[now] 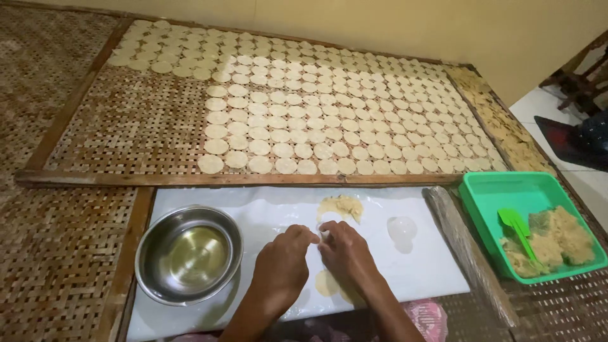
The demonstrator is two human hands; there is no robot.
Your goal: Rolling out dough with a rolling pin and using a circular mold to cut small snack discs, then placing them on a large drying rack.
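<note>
My left hand (283,265) and my right hand (344,252) meet fingertip to fingertip over a white plastic sheet (266,212), pinching a small pale disc of dough between them. Just beyond the fingers lies a flattened patch of yellowish dough (341,207). A thin round dough disc (325,283) shows under my right wrist. To the right on the sheet sits a small clear round cup (402,228).
A steel bowl (188,253) holding oil stands at the left. A woven bamboo tray (126,126) behind carries several rows of round dough discs (329,114). At the right are a plastic-wrapped rolling pin (465,250) and a green tub (500,190) with dough and a green spatula (516,226).
</note>
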